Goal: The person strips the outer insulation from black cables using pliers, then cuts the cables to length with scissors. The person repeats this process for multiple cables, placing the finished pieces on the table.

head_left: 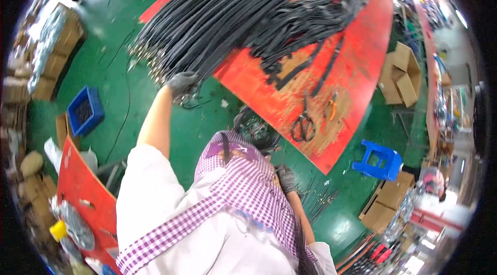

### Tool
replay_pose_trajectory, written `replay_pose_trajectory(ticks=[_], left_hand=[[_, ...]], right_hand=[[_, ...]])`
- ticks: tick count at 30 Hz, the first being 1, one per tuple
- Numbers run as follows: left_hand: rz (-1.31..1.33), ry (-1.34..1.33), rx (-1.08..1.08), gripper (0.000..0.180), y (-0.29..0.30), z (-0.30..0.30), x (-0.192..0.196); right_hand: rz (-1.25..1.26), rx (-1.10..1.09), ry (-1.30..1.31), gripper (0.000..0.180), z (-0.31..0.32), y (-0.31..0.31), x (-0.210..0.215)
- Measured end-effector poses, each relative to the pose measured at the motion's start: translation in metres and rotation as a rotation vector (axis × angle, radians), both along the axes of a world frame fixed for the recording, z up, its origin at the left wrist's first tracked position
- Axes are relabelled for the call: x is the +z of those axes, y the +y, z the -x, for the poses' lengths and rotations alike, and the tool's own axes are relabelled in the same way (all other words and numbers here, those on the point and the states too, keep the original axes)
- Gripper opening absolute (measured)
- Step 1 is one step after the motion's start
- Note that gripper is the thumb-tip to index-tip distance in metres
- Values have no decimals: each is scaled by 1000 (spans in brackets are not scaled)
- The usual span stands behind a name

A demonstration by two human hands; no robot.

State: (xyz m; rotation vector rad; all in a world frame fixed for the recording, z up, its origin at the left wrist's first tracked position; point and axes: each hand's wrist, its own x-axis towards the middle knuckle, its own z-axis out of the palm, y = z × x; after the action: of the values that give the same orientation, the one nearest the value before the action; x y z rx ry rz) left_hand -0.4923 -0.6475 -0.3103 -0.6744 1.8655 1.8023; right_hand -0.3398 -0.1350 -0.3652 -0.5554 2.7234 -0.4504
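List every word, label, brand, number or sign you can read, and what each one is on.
None can be read.
Purple patch on the purple-and-white checked cloth apron: pale marks, too blurred to read.
Long black cables: no lettering can be made out.
Open brown cardboard box on the right: no lettering can be made out.

bright light glares at upper left and right and glints off the floor. edges bend toward the black rim
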Motion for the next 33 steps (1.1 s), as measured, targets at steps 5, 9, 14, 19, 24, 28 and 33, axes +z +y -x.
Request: replay_pose_trajectory(ticks=[5,9,14,19,24,28,33], left_hand=[[540,-21,-299,32,0,-44,-13],[184,-41,270,34,-8,-81,-53],[265,224,527,30,3,-105,-91],[345,301,861,23,15,-118,-102],[502,-16,572,29,24,-126,-84],[719,-63,468,34,17,-133,-97],[625,42,452,39,11,-124,-83]], right_hand=[[-26,128,42,14,17,-16,30],[19,68,-11,18,23,-31,36],[163,-71,-197,26,25,-40,37],[202,-63,-199,15,18,-47,38],[206,-127,-112,30,6,-41,40],[307,-319,-146,31,7,-45,45],[330,-304,-75,32,1,-36,26]])
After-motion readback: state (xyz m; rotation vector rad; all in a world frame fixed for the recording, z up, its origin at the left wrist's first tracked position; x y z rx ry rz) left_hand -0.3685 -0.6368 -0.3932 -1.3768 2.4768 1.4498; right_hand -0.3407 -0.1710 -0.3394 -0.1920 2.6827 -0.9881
